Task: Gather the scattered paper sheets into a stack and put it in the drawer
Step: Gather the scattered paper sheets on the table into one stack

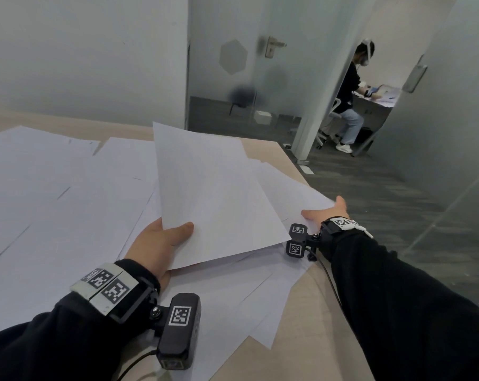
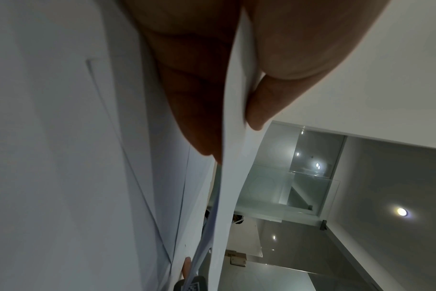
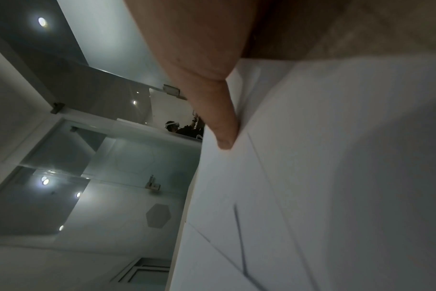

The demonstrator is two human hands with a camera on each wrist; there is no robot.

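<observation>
**papershuffler:** So where are we at? The left hand has its grip pinched on a few lifted sheets, thumb on top and fingers under. The left wrist view shows the paper edge squeezed between thumb and fingertips. That bundle tilts up from the lower middle of the frame, with its long axis running away toward the upper middle.

**deskjockey:** Yeah, and the right hand is at the right middle of the frame with its fingers mostly hidden. From the right wrist view the thumb lies along the top of a loose sheet at the tabletop edge. I can't tell if it's actually gripping or just pressing flat.

**papershuffler:** The key thing is that the loose sheet sits just right of the held bundle and partly under it, so the right hand is clearly the nearer one. I'd guess it slides that sheet left, under the bundle.

**deskjockey:** Plenty of scattered paper still covers the left half of the frame. No drawer in sight.
</observation>
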